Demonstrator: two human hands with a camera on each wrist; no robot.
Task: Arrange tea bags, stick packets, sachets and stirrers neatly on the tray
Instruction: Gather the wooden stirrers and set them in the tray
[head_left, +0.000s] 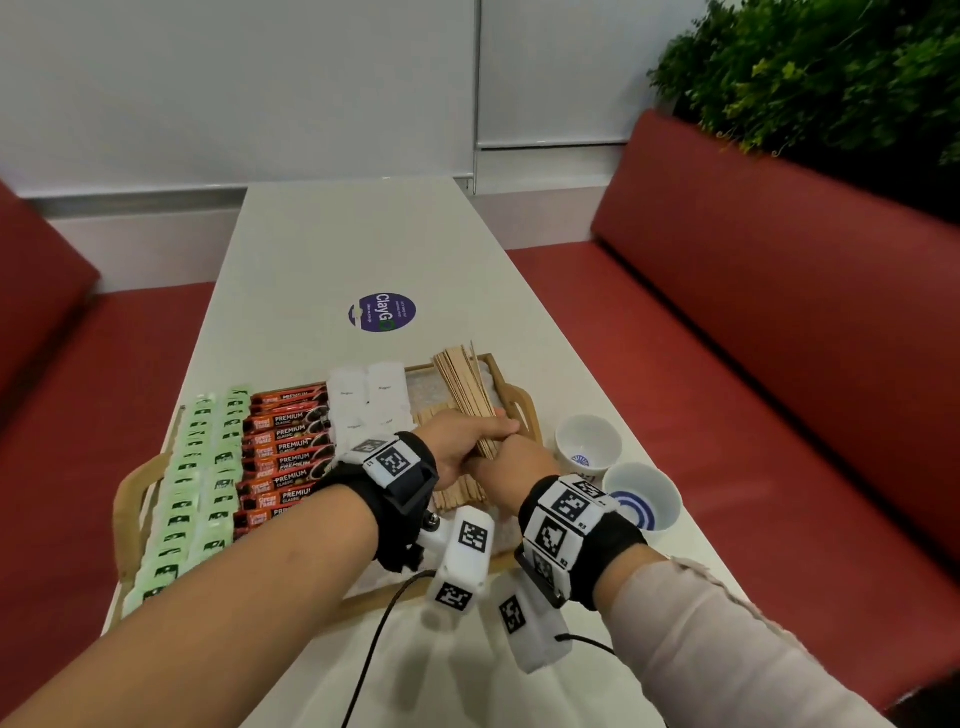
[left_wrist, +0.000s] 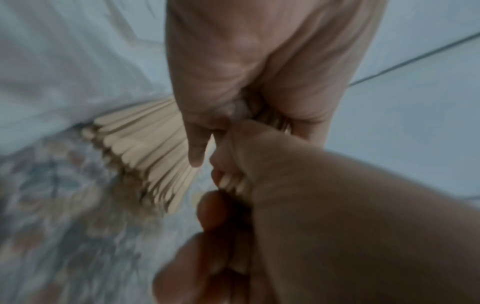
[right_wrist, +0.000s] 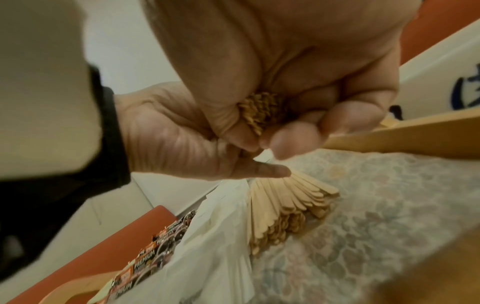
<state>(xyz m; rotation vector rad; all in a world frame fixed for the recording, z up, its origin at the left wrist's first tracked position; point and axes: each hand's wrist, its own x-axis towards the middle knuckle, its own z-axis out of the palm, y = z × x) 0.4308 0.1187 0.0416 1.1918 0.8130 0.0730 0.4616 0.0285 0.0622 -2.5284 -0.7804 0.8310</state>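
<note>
As seen from above, a wooden tray sits on a long white tabletop. From left to right it holds two rows of green tea bags, a column of red stick packets, white sachets, then wooden stirrers at the right end, over a patterned liner. Two small white cups stand on the tabletop just beside the tray's right handle.

Both hands meet over the stirrers. The left hand curls around a bundle of them, with the far ends fanning out beyond the tray's back rim. The right hand grips the near ends of the same bundle, fingers and thumb closed around it. More stirrers lie flat on the liner beneath.

The bundle is splayed rather than square, so a loosened grip would probably let sticks slide out and scatter across the liner or onto the sachets. A sweep to the right might also knock the nearby cups.
</note>
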